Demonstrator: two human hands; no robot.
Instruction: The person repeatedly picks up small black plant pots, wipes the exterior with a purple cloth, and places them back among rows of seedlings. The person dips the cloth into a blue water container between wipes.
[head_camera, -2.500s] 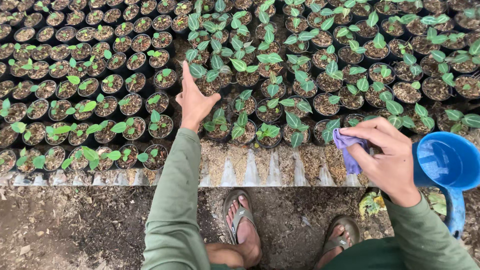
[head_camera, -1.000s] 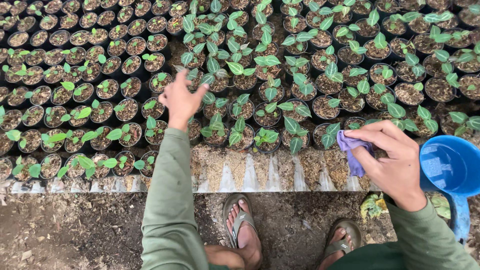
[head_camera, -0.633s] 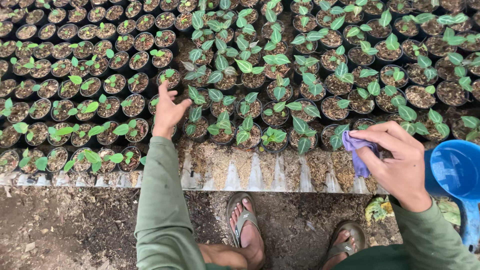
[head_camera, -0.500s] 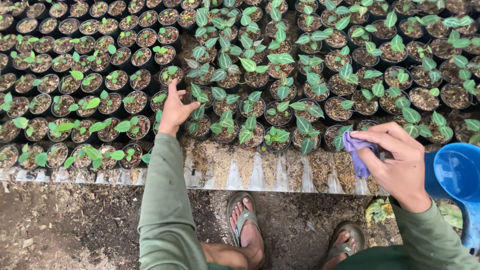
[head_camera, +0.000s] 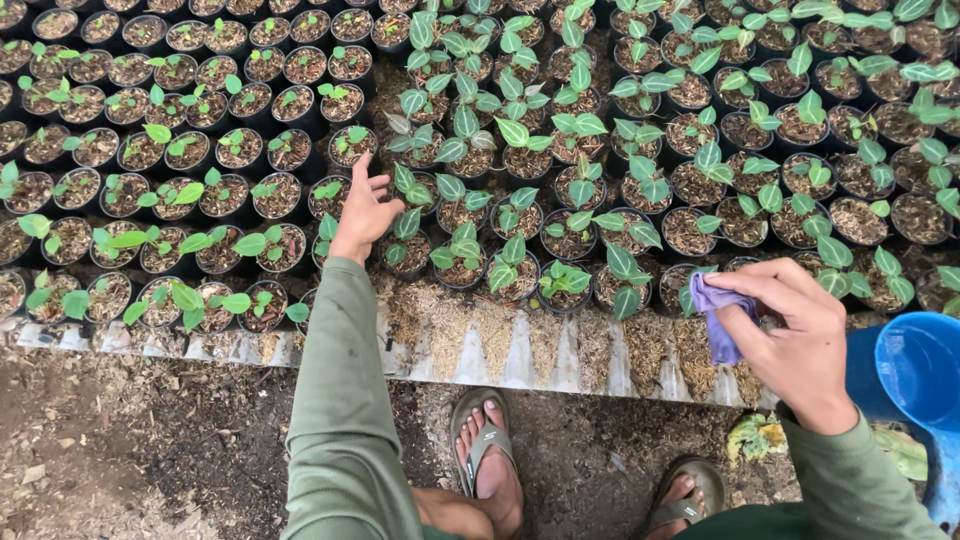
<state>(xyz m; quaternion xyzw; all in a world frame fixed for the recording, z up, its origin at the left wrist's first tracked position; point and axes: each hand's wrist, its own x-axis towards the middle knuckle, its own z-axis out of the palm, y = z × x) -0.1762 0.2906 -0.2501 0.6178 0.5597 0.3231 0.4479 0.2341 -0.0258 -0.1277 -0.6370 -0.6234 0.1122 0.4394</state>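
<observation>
My left hand (head_camera: 362, 212) reaches out over the near rows of small black seedling pots (head_camera: 280, 195), fingers spread, holding nothing; it hovers by a pot (head_camera: 352, 148) and the leafy plants (head_camera: 462, 130) to its right. My right hand (head_camera: 795, 345) is closed on a small purple cloth (head_camera: 712, 318) near the front edge of the bed, beside a blue bucket (head_camera: 915, 375). Both arms wear green sleeves.
Rows of black pots with green seedlings fill the upper view. A corrugated sheet edge (head_camera: 520, 355) strewn with dry husk borders the bed. Below lie bare soil (head_camera: 130, 450) and my sandalled feet (head_camera: 488, 465). A yellowed leaf (head_camera: 755, 438) lies by the bucket.
My left hand has drifted leftward along the pots and stayed empty with its fingers spread. My right hand keeps holding the purple cloth in about the same place.
</observation>
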